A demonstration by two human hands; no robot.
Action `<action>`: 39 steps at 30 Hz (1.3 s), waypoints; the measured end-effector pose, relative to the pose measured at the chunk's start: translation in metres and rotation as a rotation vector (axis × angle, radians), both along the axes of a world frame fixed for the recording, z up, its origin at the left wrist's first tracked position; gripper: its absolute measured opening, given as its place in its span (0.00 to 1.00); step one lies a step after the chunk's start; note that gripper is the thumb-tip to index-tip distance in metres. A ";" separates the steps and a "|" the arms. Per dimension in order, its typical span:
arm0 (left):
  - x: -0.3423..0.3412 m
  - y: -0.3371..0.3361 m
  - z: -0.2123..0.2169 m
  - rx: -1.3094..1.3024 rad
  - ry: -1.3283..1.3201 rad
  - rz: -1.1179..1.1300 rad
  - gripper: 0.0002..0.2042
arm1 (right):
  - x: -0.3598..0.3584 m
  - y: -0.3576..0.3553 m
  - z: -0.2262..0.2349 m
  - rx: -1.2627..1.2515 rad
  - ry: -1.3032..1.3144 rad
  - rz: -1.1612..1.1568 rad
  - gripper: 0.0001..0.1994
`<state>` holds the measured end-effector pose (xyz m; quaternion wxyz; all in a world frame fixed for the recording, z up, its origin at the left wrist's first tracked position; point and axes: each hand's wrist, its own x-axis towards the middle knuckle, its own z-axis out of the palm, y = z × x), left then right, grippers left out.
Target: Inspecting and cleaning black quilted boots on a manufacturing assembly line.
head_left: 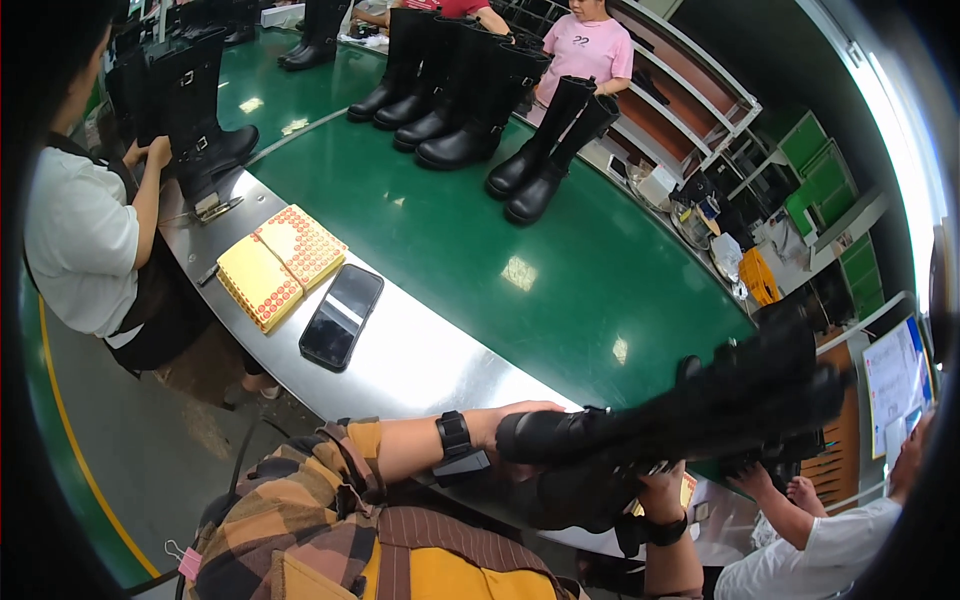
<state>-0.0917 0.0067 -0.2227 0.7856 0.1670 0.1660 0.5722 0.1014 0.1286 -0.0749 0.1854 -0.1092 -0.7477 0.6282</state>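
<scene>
A tall black boot (pixel 690 400), blurred along its shaft, lies nearly level in front of me with its toe to the left. A second dark boot shape shows beneath it. My left hand (pixel 512 412) is closed at the toe end, its fingers mostly hidden behind the boot. Farther right, my right hand (pixel 662 492) grips the boots from below, partly covered by the dark leather. Both wrists wear black bands; a small black box hangs by the left one.
On the metal edge (pixel 420 360) lie a phone (pixel 341 317) and banded yellow cards with red dots (pixel 280 265). Black boots (pixel 460 130) stand on the green conveyor belt (pixel 600 270). Co-workers are at left (pixel 90 230), right (pixel 820 545) and across (pixel 590 50).
</scene>
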 end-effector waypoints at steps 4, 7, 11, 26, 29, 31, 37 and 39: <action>-0.012 0.007 0.000 -0.324 -0.006 0.432 0.17 | -0.042 0.024 0.000 -0.314 0.050 -0.381 0.22; -0.026 0.008 -0.001 -0.445 0.037 0.568 0.17 | -0.101 0.082 -0.010 -0.241 0.059 -0.404 0.22; -0.027 0.008 0.000 -0.432 0.102 0.615 0.14 | -0.213 0.180 -0.042 0.095 0.181 -0.656 0.29; -0.026 0.010 0.012 -0.473 0.193 0.569 0.13 | -0.333 0.270 -0.145 0.999 -0.415 -0.821 0.47; -0.026 0.009 0.013 -0.457 0.180 0.575 0.12 | -0.303 0.267 -0.139 0.926 -0.533 -0.679 0.46; -0.024 0.009 0.013 -0.456 0.190 0.584 0.11 | -0.286 0.262 -0.143 0.854 -0.618 -0.538 0.44; -0.020 0.012 0.011 -0.420 0.268 0.554 0.09 | -0.282 0.246 -0.160 1.077 -0.515 -0.490 0.39; -0.020 0.012 0.011 -0.426 0.277 0.546 0.10 | -0.300 0.238 -0.161 1.094 -0.567 -0.541 0.37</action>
